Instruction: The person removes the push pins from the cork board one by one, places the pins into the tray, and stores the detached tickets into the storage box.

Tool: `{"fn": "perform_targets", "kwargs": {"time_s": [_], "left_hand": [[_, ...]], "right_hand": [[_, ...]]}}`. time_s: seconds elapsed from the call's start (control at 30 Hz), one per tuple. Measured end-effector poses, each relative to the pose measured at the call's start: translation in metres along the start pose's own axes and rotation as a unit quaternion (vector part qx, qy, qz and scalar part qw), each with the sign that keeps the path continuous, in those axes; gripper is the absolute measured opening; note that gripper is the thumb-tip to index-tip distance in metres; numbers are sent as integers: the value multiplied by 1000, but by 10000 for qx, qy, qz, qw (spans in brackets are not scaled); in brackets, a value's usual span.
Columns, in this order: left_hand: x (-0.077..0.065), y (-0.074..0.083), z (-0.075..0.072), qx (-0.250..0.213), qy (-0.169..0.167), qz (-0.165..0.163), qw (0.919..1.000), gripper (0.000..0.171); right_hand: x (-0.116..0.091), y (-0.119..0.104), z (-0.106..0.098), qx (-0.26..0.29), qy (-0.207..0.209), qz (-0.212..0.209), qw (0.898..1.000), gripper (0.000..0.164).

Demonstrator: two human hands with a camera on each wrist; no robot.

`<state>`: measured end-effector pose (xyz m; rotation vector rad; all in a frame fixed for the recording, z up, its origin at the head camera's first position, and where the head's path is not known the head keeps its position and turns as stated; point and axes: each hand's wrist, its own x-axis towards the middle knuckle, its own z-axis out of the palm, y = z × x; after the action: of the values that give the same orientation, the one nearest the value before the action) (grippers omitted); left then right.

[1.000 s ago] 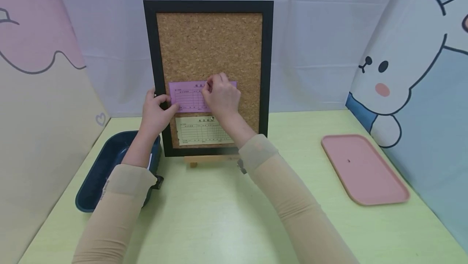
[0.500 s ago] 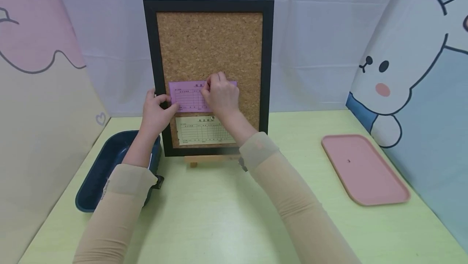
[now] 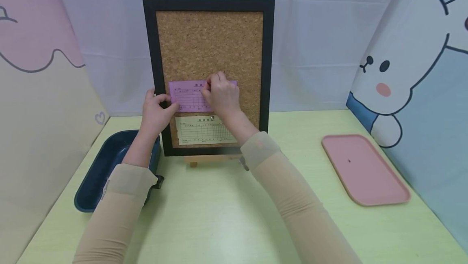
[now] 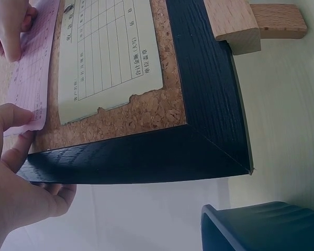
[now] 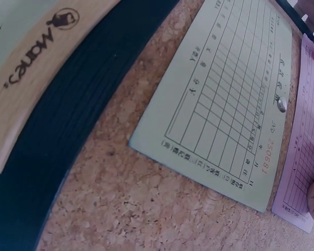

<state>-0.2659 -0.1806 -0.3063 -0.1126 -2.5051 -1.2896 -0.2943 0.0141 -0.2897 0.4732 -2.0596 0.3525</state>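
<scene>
A black-framed cork board (image 3: 212, 44) stands upright on a wooden easel (image 3: 204, 159). Against its lower half lies a purple receipt slip (image 3: 185, 98). My left hand (image 3: 156, 111) pinches that slip's left edge between thumb and index finger, its other fingers behind the frame (image 4: 131, 157). At the slip's upper middle, the fingertips of my right hand (image 3: 224, 96) pinch what looks like a small pin, mostly hidden by the fingers. Below, a pale yellow receipt slip (image 3: 199, 132) is fixed by a silver thumbtack (image 5: 282, 104) at its top.
To the left sits a dark blue bin (image 3: 96, 174), partly behind the left forearm. A flat pink tray (image 3: 369, 174) with one tiny dark item (image 3: 349, 161) lies at the right. Printed cloth walls (image 3: 314, 48) surround the pale green table (image 3: 204, 223).
Both hands stay at nearly the same places on the purple slip. The right hand and forearm shift only slightly.
</scene>
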Motion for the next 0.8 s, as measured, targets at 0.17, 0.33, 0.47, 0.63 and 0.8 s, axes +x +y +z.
{"fn": "perform_targets", "kwargs": {"time_s": [0.17, 0.33, 0.47, 0.63, 0.8], "left_hand": [[0, -1, 1, -13, 14, -8, 10000, 29], [0, -1, 1, -46, -14, -32, 10000, 30], [0, -1, 0, -28, -8, -24, 10000, 30], [0, -1, 0, -54, 0, -20, 10000, 30], [0, -2, 0, -29, -46, -77, 10000, 31]], "right_hand": [[-1, 1, 0, 101, 37, -56, 9999, 5], [-1, 1, -2, 177, -24, 39, 9998, 6], [-1, 0, -2, 153, -177, 209, 9995, 9], [0, -1, -3, 84, -383, 484, 9981, 16], [1, -4, -1, 1, -452, 776, 9960, 18]]}}
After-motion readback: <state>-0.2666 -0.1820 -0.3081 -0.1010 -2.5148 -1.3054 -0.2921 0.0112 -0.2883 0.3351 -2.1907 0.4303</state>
